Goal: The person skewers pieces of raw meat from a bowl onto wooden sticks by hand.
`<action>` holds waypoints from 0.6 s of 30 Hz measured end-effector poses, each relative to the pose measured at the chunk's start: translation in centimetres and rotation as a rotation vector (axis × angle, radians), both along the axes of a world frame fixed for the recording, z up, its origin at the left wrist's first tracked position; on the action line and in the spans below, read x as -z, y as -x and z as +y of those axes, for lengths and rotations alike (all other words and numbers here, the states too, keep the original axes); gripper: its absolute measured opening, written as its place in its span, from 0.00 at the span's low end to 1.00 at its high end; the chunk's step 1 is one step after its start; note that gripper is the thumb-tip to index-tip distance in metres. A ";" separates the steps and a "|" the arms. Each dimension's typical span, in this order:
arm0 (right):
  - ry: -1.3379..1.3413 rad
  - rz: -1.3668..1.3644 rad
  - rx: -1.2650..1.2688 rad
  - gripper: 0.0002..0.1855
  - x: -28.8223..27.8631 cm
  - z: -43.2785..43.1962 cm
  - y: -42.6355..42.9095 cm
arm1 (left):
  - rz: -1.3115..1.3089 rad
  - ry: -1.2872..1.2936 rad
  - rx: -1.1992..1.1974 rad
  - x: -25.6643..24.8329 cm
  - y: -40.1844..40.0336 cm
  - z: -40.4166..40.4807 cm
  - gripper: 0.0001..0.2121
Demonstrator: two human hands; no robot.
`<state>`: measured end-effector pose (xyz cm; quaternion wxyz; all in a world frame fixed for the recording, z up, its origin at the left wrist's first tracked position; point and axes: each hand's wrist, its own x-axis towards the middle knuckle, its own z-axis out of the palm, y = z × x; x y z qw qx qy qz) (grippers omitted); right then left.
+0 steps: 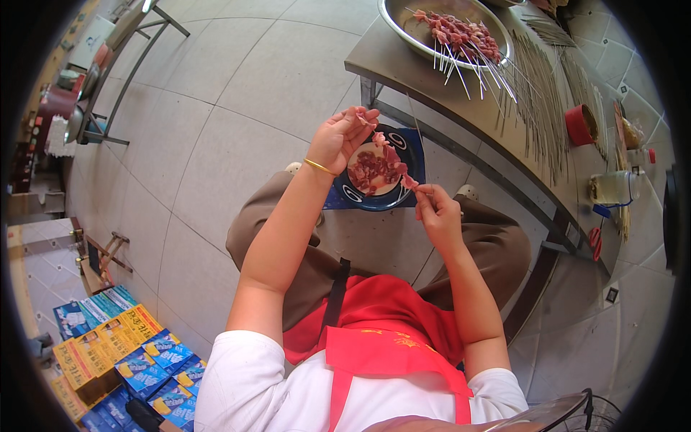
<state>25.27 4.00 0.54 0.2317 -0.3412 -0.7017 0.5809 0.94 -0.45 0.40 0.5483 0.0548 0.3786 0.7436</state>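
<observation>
My left hand, with a gold bangle at the wrist, pinches a small piece of raw meat in its fingertips. My right hand grips the near end of a skewer strung with several raw meat pieces; the stick itself is mostly hidden by meat and fingers. The string of meat slants between both hands, over a blue-rimmed basin. Loose cut raw meat lies on that basin's pale bottom. Beneath the basin is a blue box, between my feet.
To the right, a steel table holds a metal basin of loaded meat skewers, many bare skewers, a red container, a jar and red-handled scissors. Stacked cartons stand at lower left, near a folding stool.
</observation>
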 end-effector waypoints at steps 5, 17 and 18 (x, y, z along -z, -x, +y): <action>0.008 0.011 0.002 0.04 0.4 -0.1 0.1 | -0.022 -0.030 0.004 0.7 0.2 0.1 0.09; -0.005 -0.029 0.009 0.04 0.4 0.1 -0.1 | 0.219 0.102 0.060 -0.4 -0.3 0.1 0.12; -0.002 -0.033 0.009 0.04 0.3 0.0 -0.1 | 0.215 0.100 0.067 -0.4 -0.3 0.1 0.12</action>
